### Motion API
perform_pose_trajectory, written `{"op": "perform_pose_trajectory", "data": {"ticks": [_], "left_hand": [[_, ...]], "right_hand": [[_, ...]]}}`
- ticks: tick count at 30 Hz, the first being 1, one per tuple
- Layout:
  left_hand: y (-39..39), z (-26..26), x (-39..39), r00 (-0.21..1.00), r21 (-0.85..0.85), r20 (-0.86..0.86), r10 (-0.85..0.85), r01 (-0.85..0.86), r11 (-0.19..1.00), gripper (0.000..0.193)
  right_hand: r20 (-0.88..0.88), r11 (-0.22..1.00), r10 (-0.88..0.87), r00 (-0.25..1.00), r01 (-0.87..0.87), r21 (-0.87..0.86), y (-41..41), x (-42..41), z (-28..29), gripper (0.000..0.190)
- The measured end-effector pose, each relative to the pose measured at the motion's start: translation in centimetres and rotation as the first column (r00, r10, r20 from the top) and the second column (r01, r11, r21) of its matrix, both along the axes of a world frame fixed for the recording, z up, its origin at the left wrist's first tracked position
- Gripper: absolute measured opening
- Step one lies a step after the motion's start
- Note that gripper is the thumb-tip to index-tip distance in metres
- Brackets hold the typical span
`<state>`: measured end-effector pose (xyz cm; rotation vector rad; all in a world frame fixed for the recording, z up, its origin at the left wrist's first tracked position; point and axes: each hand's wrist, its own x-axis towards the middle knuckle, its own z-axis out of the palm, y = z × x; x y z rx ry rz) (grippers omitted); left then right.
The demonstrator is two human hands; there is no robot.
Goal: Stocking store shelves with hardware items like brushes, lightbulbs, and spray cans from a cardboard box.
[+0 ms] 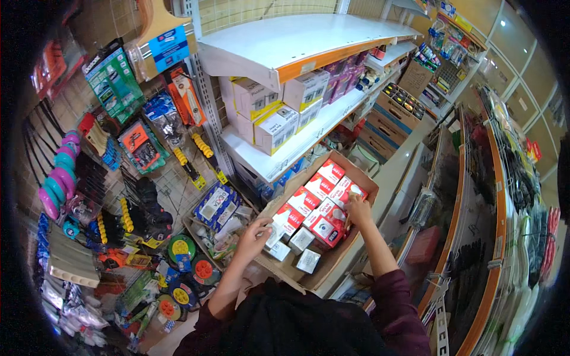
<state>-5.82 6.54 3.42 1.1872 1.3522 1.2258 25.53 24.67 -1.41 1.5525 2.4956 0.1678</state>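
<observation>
In front of me an open cardboard carton [307, 281] holds rows of small red-and-white light-bulb boxes [304, 200]. Several small white-and-grey boxes [308, 260] lie at its near end, one of them apart from the rest. My left hand [254, 238] is over the carton's left side, its fingers loosely curved and apart beside the nearest boxes, with nothing seen in it. At the right side of the carton, my right hand [359, 211] reaches down onto the red-and-white boxes. Its fingertips are partly hidden, so a grip on a box cannot be made out.
White shelves [307, 35] with orange edging rise ahead, and white-and-yellow boxes [276, 129] stand on one. Packaged tools [187, 95] hang on the left. A box of small goods [218, 213] sits left of the carton. Another shelf rack [494, 249] runs along the right.
</observation>
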Motion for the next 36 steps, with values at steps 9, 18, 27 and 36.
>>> {"op": "perform_pose_trajectory", "data": {"ticks": [9,18,27,36], "left_hand": [[0.9,-0.9,3.9,0.997,-0.029,-0.069,-0.016,0.014,0.999,0.028],[-0.9,1.2,4.6,0.999,-0.017,-0.031,-0.017,0.016,1.0,0.041],[-4.5,2.4,0.3,0.971,-0.04,-0.064,0.231,-0.234,0.971,0.025],[-5.9,7.0,-12.8,0.782,0.116,0.042,0.621,-0.622,0.775,0.022]], "right_hand": [[-0.152,0.914,0.383,0.911,-0.398,-0.081,2.1,0.6,2.2,0.016],[-0.944,0.727,-0.183,0.275,-0.609,-0.318,-4.8,-8.9,11.7,0.021],[-0.941,0.608,-0.303,0.148,-0.731,-0.311,-10.1,-19.4,12.7,0.034],[-0.953,0.471,-0.163,0.255,-0.829,-0.302,-10.7,-20.0,13.6,0.025]]}}
